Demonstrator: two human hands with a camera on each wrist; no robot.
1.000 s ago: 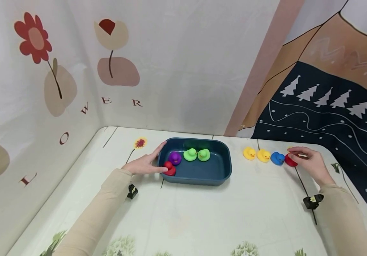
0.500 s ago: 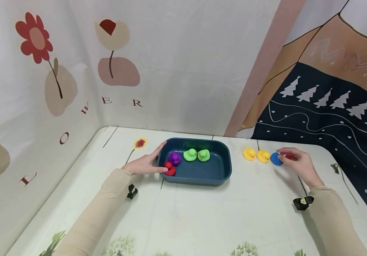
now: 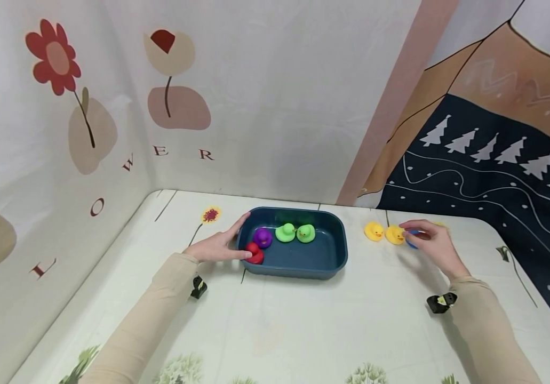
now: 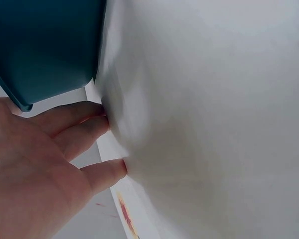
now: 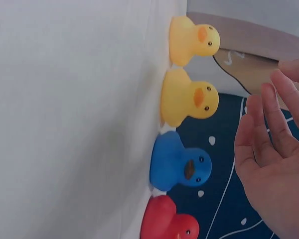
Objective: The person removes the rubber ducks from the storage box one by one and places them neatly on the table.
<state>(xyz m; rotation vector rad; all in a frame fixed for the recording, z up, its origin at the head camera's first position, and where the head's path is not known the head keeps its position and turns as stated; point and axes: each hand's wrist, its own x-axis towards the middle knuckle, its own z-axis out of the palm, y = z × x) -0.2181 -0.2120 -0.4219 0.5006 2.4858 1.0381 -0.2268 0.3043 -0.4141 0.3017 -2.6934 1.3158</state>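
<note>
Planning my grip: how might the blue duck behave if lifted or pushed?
The blue duck looks like a moulded toy, so probably light, slightly squeezable. Its body, wider than its head, makes sliding likelier than tipping when pushed.

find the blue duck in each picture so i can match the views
Right wrist: blue duck just below and right of centre, between a yellow duck and a red duck.
Head: right of centre, partly hidden by the right hand.
Left wrist: not in it.
Shared landmark: white tabletop.
</note>
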